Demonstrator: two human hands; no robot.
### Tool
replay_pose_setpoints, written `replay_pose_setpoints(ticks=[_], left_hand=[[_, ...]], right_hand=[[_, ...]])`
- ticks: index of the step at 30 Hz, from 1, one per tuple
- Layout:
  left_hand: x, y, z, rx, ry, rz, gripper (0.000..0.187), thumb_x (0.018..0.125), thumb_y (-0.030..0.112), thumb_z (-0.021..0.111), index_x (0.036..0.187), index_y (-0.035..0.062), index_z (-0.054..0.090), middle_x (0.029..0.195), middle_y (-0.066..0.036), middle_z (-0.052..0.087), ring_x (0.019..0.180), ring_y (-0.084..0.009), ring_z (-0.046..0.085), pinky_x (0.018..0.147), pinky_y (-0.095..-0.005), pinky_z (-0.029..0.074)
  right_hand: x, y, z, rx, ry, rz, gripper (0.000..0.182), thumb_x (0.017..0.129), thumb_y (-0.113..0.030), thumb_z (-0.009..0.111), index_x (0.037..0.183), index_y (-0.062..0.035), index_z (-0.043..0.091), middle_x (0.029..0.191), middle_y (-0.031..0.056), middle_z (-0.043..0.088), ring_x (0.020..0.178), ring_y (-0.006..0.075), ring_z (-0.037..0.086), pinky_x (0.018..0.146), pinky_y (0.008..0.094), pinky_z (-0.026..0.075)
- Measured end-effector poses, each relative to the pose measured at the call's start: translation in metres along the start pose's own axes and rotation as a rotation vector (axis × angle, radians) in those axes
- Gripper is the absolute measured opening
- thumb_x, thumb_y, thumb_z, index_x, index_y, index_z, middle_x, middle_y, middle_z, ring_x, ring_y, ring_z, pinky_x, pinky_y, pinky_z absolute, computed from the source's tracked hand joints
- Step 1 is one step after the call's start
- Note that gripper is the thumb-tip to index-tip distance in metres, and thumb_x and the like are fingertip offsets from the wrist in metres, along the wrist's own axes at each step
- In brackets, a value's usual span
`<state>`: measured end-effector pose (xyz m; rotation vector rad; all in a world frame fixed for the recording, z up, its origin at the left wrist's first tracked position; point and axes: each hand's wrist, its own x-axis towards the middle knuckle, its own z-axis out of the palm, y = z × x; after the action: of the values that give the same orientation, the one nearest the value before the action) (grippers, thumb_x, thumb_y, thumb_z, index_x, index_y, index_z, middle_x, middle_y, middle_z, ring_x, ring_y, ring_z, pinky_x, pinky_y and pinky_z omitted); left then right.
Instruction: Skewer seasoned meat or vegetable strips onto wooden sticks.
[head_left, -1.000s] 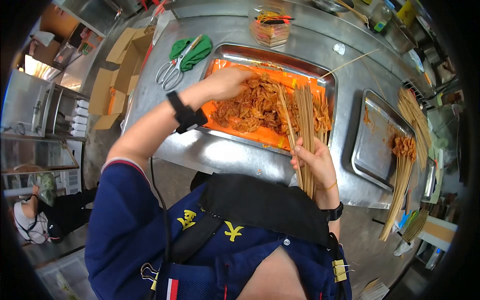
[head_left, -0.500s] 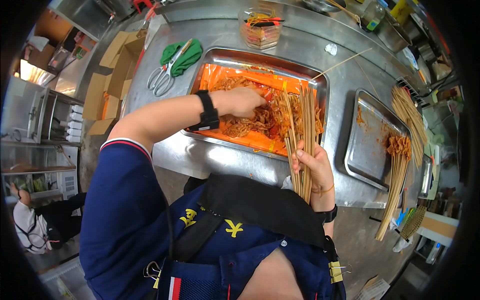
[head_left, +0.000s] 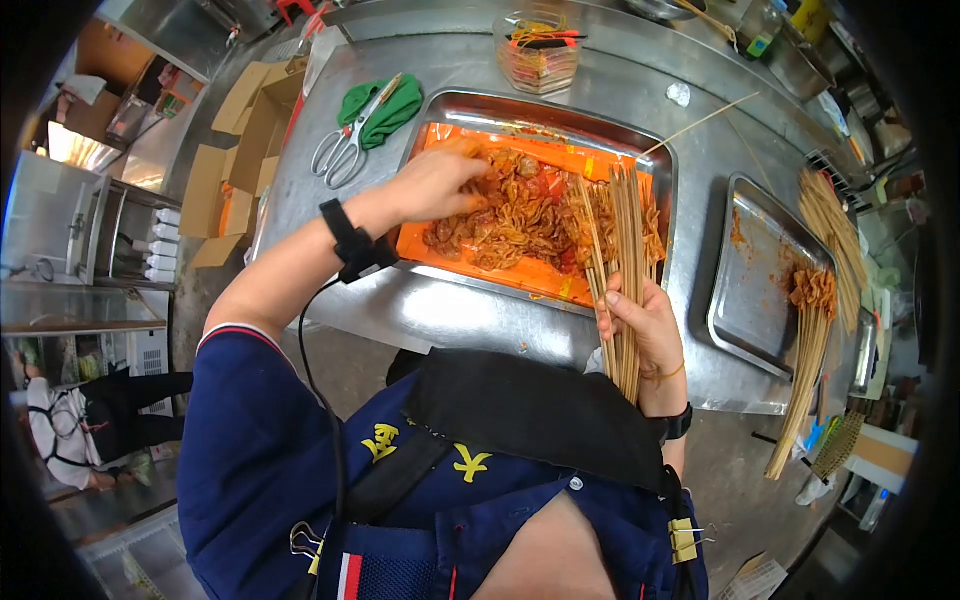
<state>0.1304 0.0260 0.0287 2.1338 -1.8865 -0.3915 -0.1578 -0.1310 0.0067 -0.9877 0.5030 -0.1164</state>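
Observation:
My left hand (head_left: pixel 438 184) is over the left part of a metal tray (head_left: pixel 455 103) lined with orange plastic. Its fingers are apart, stained orange, at the edge of a heap of sauced, folded food pieces (head_left: pixel 520 225); nothing shows between them. On the right, my right hand (head_left: pixel 643 322) is wrapped round a bundle of thin wooden skewers (head_left: pixel 627 230). Their upper ends rise over the right side of the tray, where more sauced pieces sit against them. A few skewers stand slightly apart on the bundle's left.
Scissors (head_left: pixel 342 150) and a green cloth (head_left: pixel 392 112) lie at the upper left. Behind the tray stands a clear container (head_left: pixel 538 60). On the right, a second tray (head_left: pixel 722 300) bears loaded skewers (head_left: pixel 802 365), beside bare skewers (head_left: pixel 835 225). Another person (head_left: pixel 75 425) is at the far left.
My left hand has drawn back leftward from the middle of the heap, and its fingers have come into view. My right hand still holds the skewers. The whole view has shifted slightly.

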Motion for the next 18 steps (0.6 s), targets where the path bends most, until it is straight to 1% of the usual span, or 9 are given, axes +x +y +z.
replay_pose_setpoints(ticks=[2,3,6,7,10,11,14,15,18], left_hand=[[0.019,0.003,0.002,0.039,-0.015,0.006,0.044,0.071,0.019,0.065,0.11,0.0024,0.052,0.111,-0.018,0.051,0.109,-0.0348,0.045,0.091,-0.0374,0.039],[0.03,0.0,0.01,0.053,-0.041,0.031,0.054,0.072,0.026,0.066,0.117,0.0022,0.048,0.117,-0.02,0.049,0.112,-0.0349,0.043,0.092,-0.0372,0.038],[0.06,0.002,0.03,0.037,-0.236,-0.166,0.068,0.07,0.036,0.068,0.124,0.0022,0.042,0.118,-0.022,0.047,0.113,-0.0356,0.043,0.094,-0.0384,0.037],[0.067,-0.003,0.04,0.071,-0.231,-0.106,0.081,0.067,0.046,0.068,0.128,0.0032,0.036,0.12,-0.024,0.046,0.115,-0.0364,0.041,0.095,-0.0391,0.035],[0.077,0.025,0.036,0.101,-0.391,-0.093,0.083,0.066,0.05,0.067,0.127,0.0024,0.038,0.124,-0.025,0.042,0.116,-0.0368,0.04,0.096,-0.0387,0.034],[0.078,0.034,0.039,0.091,-0.417,-0.077,0.082,0.064,0.054,0.067,0.124,0.0034,0.043,0.127,-0.024,0.038,0.118,-0.0372,0.038,0.096,-0.0415,0.033],[0.071,0.069,0.041,0.222,-0.479,-0.05,0.076,0.064,0.053,0.068,0.12,0.0055,0.049,0.127,-0.021,0.04,0.117,-0.0352,0.04,0.096,-0.0441,0.033],[0.065,0.074,0.047,0.299,-0.432,0.001,0.06,0.068,0.043,0.068,0.116,0.0096,0.053,0.124,-0.018,0.043,0.116,-0.0339,0.041,0.093,-0.0447,0.035],[0.056,0.074,0.053,0.216,-0.456,0.082,0.049,0.071,0.031,0.066,0.116,0.0133,0.055,0.116,-0.015,0.048,0.113,-0.0318,0.043,0.089,-0.0457,0.038]], right_hand=[[0.0,0.001,-0.001,0.027,-0.005,-0.013,0.013,0.083,-0.007,0.059,0.093,-0.0033,0.051,0.073,0.0061,0.059,0.057,0.0109,0.058,0.048,0.0216,0.049],[-0.001,0.001,-0.002,0.042,-0.006,-0.021,0.013,0.083,-0.007,0.059,0.093,-0.0034,0.051,0.073,0.0061,0.059,0.057,0.0108,0.058,0.048,0.0215,0.049],[-0.003,-0.002,-0.003,0.055,-0.017,-0.036,0.013,0.083,-0.008,0.058,0.093,-0.0037,0.051,0.071,0.006,0.059,0.057,0.0109,0.058,0.048,0.0216,0.048],[-0.003,-0.003,-0.004,0.044,-0.007,-0.042,0.013,0.083,-0.008,0.058,0.093,-0.0041,0.051,0.07,0.0058,0.058,0.056,0.0112,0.057,0.048,0.0219,0.048],[-0.004,-0.003,-0.007,0.037,-0.006,-0.047,0.013,0.083,-0.008,0.058,0.093,-0.0043,0.051,0.07,0.0057,0.058,0.056,0.0112,0.057,0.048,0.0224,0.047],[-0.004,-0.003,-0.006,0.063,-0.003,-0.04,0.012,0.083,-0.008,0.058,0.092,-0.0042,0.051,0.07,0.0056,0.058,0.056,0.0112,0.057,0.048,0.0222,0.047],[-0.005,-0.004,-0.005,0.047,0.012,-0.035,0.011,0.083,-0.007,0.058,0.092,-0.004,0.051,0.07,0.0054,0.058,0.056,0.0111,0.057,0.048,0.0223,0.047],[-0.005,-0.004,-0.006,0.059,-0.001,-0.048,0.011,0.083,-0.007,0.057,0.091,-0.004,0.051,0.07,0.0054,0.058,0.056,0.0111,0.057,0.048,0.0221,0.047],[-0.006,-0.002,-0.01,0.067,-0.021,-0.055,0.011,0.083,-0.008,0.058,0.091,-0.0042,0.051,0.07,0.0056,0.058,0.056,0.0112,0.057,0.048,0.0224,0.048]])
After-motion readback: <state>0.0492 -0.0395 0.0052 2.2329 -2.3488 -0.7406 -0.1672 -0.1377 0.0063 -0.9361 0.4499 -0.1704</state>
